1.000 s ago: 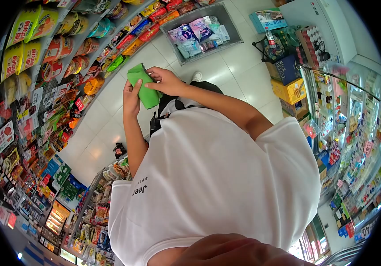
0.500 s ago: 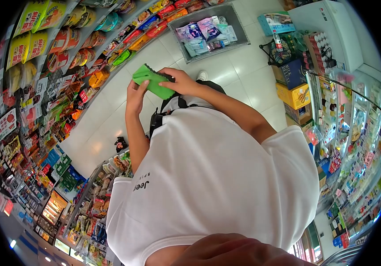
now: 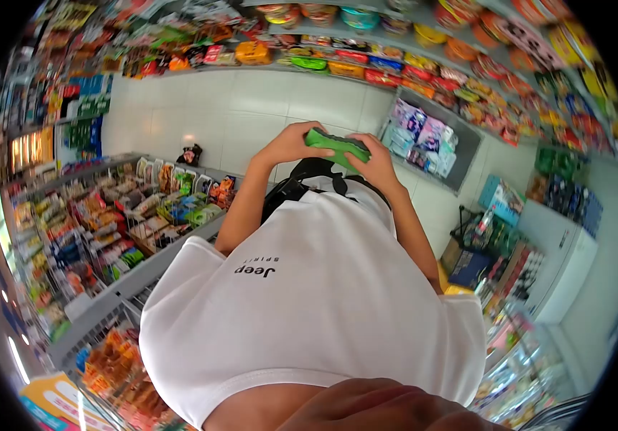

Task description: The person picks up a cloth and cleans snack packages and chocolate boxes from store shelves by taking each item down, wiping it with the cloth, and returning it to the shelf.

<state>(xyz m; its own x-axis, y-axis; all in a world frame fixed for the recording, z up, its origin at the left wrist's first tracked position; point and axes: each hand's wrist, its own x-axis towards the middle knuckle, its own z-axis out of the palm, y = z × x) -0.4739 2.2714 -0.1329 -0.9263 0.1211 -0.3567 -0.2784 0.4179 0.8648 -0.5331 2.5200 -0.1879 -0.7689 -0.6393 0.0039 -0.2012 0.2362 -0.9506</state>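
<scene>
A green cloth (image 3: 339, 146) with a dark zigzag edge is stretched between my two hands, folded or bunched along its length. My left hand (image 3: 293, 143) grips its left end, thumb on the near side. At the other end my right hand (image 3: 374, 164) is closed on the cloth, its fingers over the top edge. The cloth is held out in front of my waist, above the floor, and its lower part hangs between the hands.
Shelves of snack packets and instant noodle bowls (image 3: 359, 18) curve along the far side. A grey bin (image 3: 470, 159) with packages stands on the tiled floor, right of my hands. Further right are boxes (image 3: 469, 266) and a white cabinet (image 3: 557, 248). Snack racks (image 3: 100, 237) fill the left.
The view has swung round to the right, bringing the left snack racks more into sight. The cloth, earlier spread flatter, is now bunched lengthwise between my hands. Both hands keep hold of it.
</scene>
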